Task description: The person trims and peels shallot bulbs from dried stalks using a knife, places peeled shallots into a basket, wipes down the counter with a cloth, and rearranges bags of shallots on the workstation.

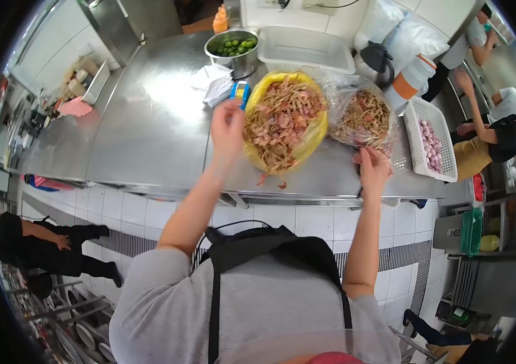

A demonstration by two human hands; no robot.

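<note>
A yellow plastic bag [251,150] stands open on the steel counter, filled with dry onion or shallot peelings [285,115]. My left hand [227,127] is at its left side, fingers loosely bent and thumb apart, just below a small blue and yellow item [241,92]. No object shows in that hand. To the right lies a clear plastic bag [338,91] with more peelings [364,115]. At its near edge my right hand [374,170] is closed, fingertips pinched on the plastic. A reddish bit shows beside those fingertips; its kind is unclear.
Behind the bags are a steel pot [243,63] of green limes, a white basket [306,45] and a kettle [374,64]. A white basket [412,130] of shallots and an orange-white bottle [412,79] stand right. White papers [214,85] lie left. Other people are on both sides.
</note>
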